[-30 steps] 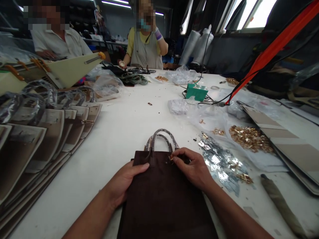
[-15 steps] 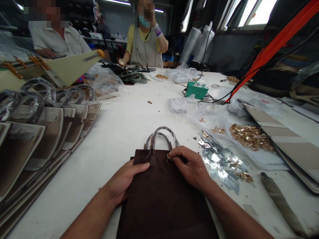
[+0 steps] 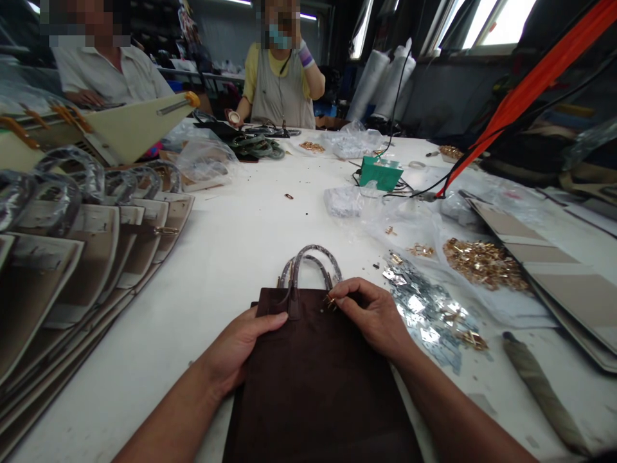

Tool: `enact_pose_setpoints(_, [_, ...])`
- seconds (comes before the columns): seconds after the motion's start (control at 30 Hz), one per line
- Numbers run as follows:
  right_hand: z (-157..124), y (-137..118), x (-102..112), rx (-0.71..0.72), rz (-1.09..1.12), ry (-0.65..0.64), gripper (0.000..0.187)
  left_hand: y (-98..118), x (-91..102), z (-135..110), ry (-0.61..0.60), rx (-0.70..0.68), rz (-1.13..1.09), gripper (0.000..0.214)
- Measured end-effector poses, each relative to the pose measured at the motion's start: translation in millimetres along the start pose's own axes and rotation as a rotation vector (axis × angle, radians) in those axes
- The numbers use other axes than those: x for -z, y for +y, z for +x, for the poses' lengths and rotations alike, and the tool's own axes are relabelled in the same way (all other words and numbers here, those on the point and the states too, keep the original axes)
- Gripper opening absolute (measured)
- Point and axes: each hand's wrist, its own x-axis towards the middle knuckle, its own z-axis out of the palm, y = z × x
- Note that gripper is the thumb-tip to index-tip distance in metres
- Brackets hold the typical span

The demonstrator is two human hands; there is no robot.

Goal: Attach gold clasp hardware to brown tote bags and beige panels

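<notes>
A dark brown bag (image 3: 313,379) lies flat on the white table (image 3: 231,257) in front of me, its wrapped handles (image 3: 311,260) pointing away. My left hand (image 3: 241,344) rests on the bag's upper left edge, thumb on top near the left handle tab. At the bag's top right, my right hand (image 3: 373,315) is closed in a pinch on a small gold fitting (image 3: 330,300).
Beige bags (image 3: 87,251) lie fanned out at the left. Right of me are silver wrappers (image 3: 424,308), a pile of gold fittings (image 3: 484,265), a green box (image 3: 380,173) and a rolled grey tool (image 3: 540,386). Two other people sit at the far side.
My right hand's pinch has shifted very slightly on the fitting at the bag's top edge. My left hand and the bag stay put.
</notes>
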Motion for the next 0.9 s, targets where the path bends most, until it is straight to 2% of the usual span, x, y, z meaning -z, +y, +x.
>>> enact_pose_setpoints(0.17, [-1.3, -0.9, -3.5, 0.072, -0.047, -0.037, 0.008, 1.5, -2.3, -0.3, 0.004, -0.005, 0.017, 0.032])
enact_pose_setpoints(0.37, [-3.9, 2.8, -6.9, 0.259, -0.135, -0.06, 0.017, 1.1, -3.6, -1.0, -0.002, -0.011, 0.008, 0.03])
enact_pose_setpoints(0.67, [-2.9, 3.9, 10.4, 0.427, -0.324, -0.191, 0.025, 2.0, -2.0, -0.2, -0.013, 0.005, 0.01, 0.03])
enact_pose_setpoints(0.9, [-6.0, 5.0, 2.5, 0.483, -0.469, -0.147, 0.025, 1.8, -1.8, 0.3, -0.006, -0.009, 0.023, 0.028])
